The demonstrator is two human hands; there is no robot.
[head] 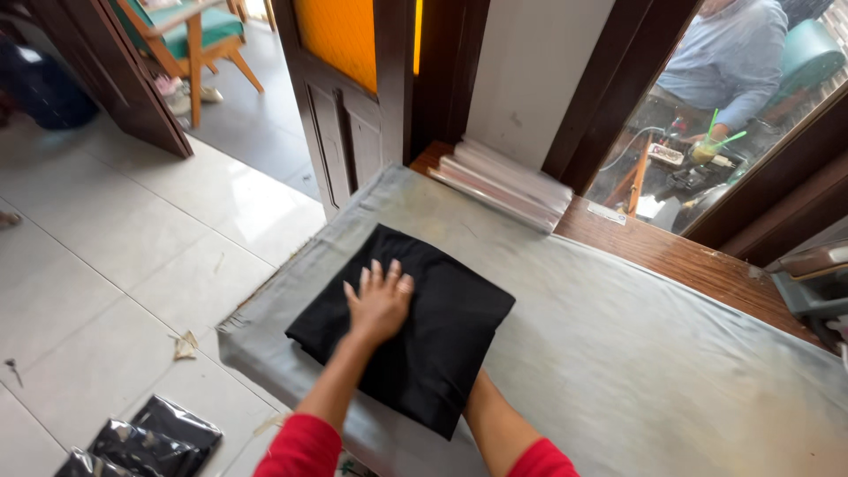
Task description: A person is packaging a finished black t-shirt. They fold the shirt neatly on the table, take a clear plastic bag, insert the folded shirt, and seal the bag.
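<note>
A folded black garment (pixel 442 327) lies on a table covered with grey cloth (pixel 636 353). My left hand (pixel 380 300) rests flat on top of the garment, fingers spread and pointing away from me. My right forearm (pixel 495 424) runs under the near right edge of the garment, and the right hand itself is hidden beneath the fabric. Both my arms wear red sleeves.
A stack of clear plastic bags (pixel 508 181) lies at the table's far edge by a white wall. Black packed bags (pixel 146 442) sit on the tiled floor at lower left. A person sits beyond the window (pixel 724 62). A grey device (pixel 813 283) stands at right.
</note>
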